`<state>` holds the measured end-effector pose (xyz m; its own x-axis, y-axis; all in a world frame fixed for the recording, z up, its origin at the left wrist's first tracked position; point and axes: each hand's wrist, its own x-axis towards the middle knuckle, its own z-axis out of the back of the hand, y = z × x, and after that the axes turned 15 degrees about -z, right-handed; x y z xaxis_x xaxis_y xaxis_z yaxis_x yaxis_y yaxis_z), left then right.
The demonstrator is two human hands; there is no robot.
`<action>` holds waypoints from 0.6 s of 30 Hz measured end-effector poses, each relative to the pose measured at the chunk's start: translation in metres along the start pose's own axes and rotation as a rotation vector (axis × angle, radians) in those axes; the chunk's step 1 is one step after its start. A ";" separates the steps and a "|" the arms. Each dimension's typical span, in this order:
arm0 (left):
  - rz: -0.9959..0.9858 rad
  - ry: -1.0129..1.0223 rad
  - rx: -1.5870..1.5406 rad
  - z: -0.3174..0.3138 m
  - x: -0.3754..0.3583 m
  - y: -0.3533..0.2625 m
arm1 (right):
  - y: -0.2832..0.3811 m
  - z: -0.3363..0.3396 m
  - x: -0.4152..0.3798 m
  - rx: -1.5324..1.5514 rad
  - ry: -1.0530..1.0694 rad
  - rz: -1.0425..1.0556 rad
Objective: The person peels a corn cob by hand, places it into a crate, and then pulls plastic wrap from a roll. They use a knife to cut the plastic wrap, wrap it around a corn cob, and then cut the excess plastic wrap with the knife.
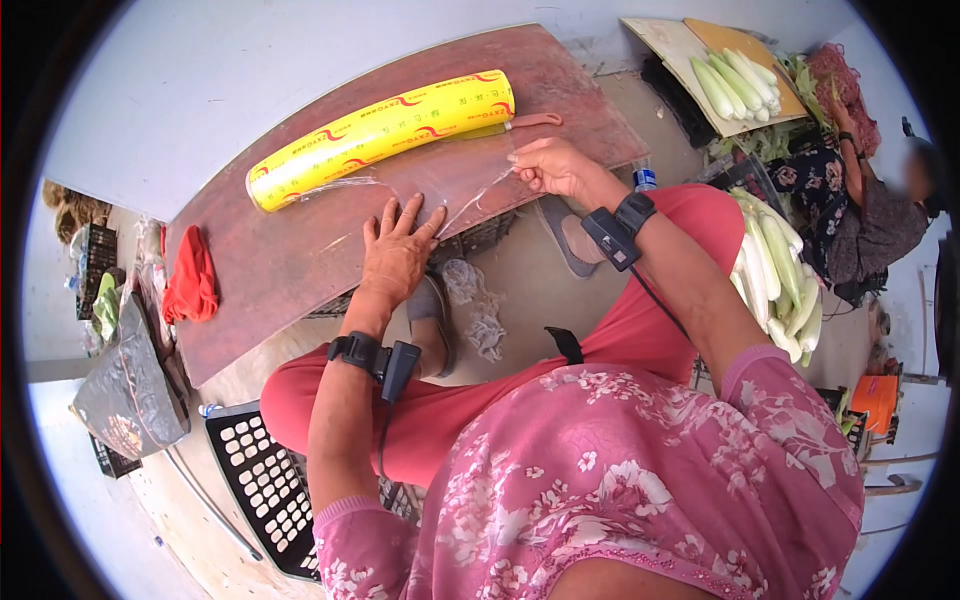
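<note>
A large yellow roll of cling film (385, 135) with red and green print lies across the reddish board (270, 260). Clear film (455, 178) stretches from it toward me. My left hand (400, 245) rests on the film near the board's front edge, fingers spread. Pinched closed, my right hand (555, 168) grips the film's edge at the right, just above the board. Behind that hand, a knife with a reddish-brown handle (537, 119) lies beside the roll; the film and roll partly cover its blade.
A red cloth (190, 275) lies at the board's left end. Peeled pale-green stalks stand in a pile (775, 270) by my right knee, and more stalks (737, 85) lie on a panel at back right. Another person (875, 220) sits at far right. A black crate (265, 480) is at lower left.
</note>
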<state>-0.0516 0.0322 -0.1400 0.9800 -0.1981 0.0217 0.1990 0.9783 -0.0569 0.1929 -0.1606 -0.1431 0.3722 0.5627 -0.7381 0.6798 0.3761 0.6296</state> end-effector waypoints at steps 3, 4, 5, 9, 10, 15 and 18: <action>0.001 -0.003 0.004 0.000 0.000 0.000 | 0.001 0.005 0.002 0.031 0.115 -0.065; 0.001 -0.005 0.005 0.000 0.000 0.000 | 0.001 0.007 0.003 0.039 0.144 -0.082; 0.003 -0.007 0.004 -0.001 0.000 0.000 | -0.001 0.008 0.005 0.080 0.188 -0.085; 0.003 -0.007 -0.002 0.000 0.000 -0.001 | -0.007 0.005 0.004 0.251 0.293 -0.067; 0.005 -0.004 -0.002 0.001 0.000 -0.001 | -0.010 0.001 0.003 0.293 0.304 -0.056; 0.008 -0.005 -0.027 0.002 0.001 -0.002 | -0.020 -0.015 -0.007 0.342 0.269 0.041; 0.008 0.004 -0.016 0.003 0.001 -0.002 | -0.025 -0.015 -0.001 0.341 0.235 0.094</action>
<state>-0.0512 0.0303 -0.1369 0.9816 -0.1902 0.0172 0.1909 0.9789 -0.0729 0.1661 -0.1596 -0.1548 0.3154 0.7504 -0.5808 0.8344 0.0722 0.5464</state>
